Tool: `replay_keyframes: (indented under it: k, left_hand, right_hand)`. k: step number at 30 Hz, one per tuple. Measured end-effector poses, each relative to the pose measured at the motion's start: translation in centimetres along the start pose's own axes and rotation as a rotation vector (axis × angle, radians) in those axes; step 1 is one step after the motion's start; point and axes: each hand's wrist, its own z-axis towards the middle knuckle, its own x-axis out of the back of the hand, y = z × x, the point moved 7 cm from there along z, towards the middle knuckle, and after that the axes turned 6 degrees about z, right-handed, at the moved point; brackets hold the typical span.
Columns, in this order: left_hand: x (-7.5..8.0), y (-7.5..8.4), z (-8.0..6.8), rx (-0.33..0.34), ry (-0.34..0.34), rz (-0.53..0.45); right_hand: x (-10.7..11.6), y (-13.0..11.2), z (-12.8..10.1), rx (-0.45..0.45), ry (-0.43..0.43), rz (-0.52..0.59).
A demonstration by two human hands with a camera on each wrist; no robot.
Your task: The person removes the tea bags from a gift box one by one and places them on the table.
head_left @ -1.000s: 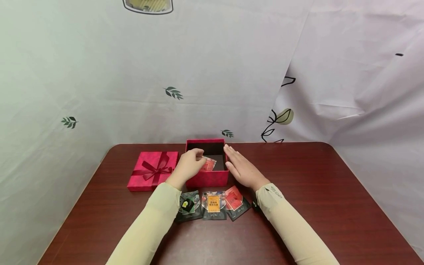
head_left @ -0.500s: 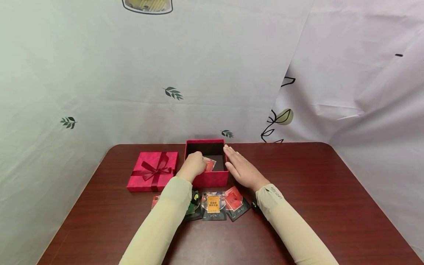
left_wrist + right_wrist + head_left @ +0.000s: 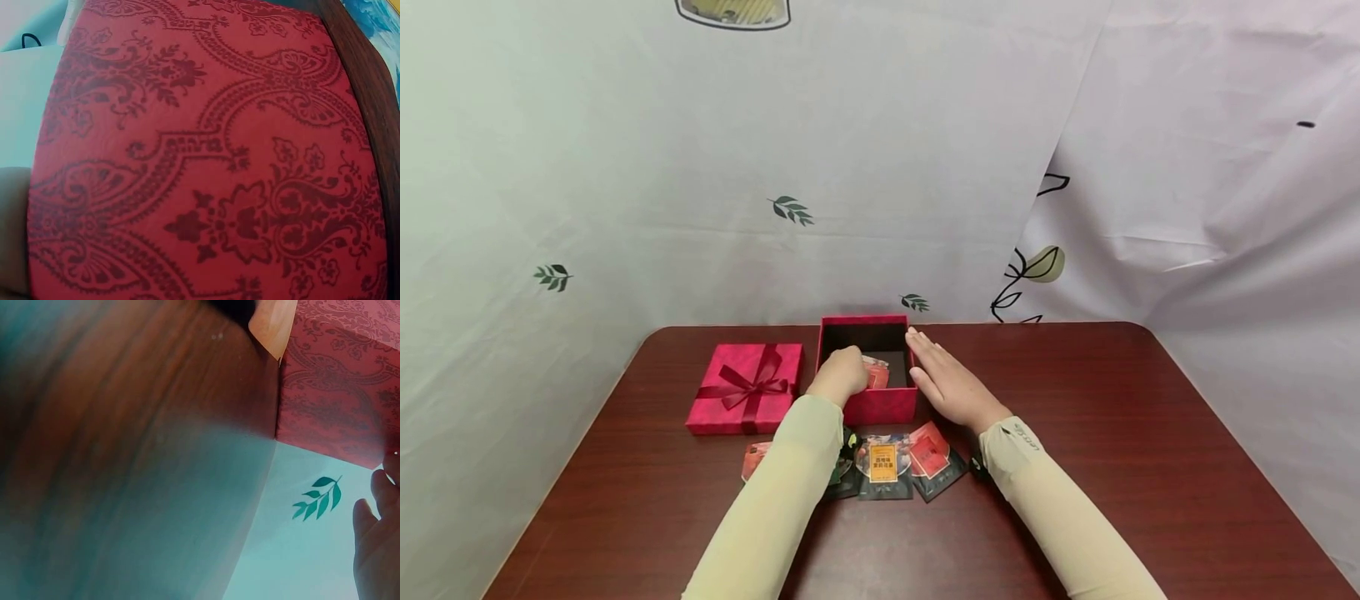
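Observation:
My left hand (image 3: 841,372) reaches down over the near left wall of a red patterned gift box (image 3: 880,407), knuckles up. Its fingers are hidden inside, beside a red-labelled sachet (image 3: 877,377) lying on the dark box floor; I cannot tell whether they hold anything. The box's outer wall (image 3: 206,150) fills the left wrist view. My right hand (image 3: 951,382) rests against the box's right side with straight fingers. In the right wrist view, fingertips (image 3: 365,515) of that hand show beside the red box wall (image 3: 334,403).
A red lid (image 3: 745,387) with a dark red bow lies left of the box. In front are an orange-labelled sachet (image 3: 883,467), a red-labelled sachet (image 3: 934,458) at its right, and a red-topped sachet (image 3: 755,457) partly under the left sleeve. A printed curtain (image 3: 880,167) hangs behind the table.
My left hand has moved lower into the box and a little right, its fingers going out of sight. The left forearm shifted right, uncovering the red-topped sachet. My right hand has stayed put.

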Motion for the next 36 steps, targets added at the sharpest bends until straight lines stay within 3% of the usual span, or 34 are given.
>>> replay_keyframes:
  k: [18,36]
  left_hand:
    - [0.04,-0.18,-0.05,-0.016,-0.003,-0.058]
    - [-0.29,-0.19,0.06,-0.039,-0.070,-0.117]
  right_hand:
    - [0.01,0.03,0.01,0.010,-0.005,0.004]
    - [0.00,0.00,0.00,0.021,-0.002,0.011]
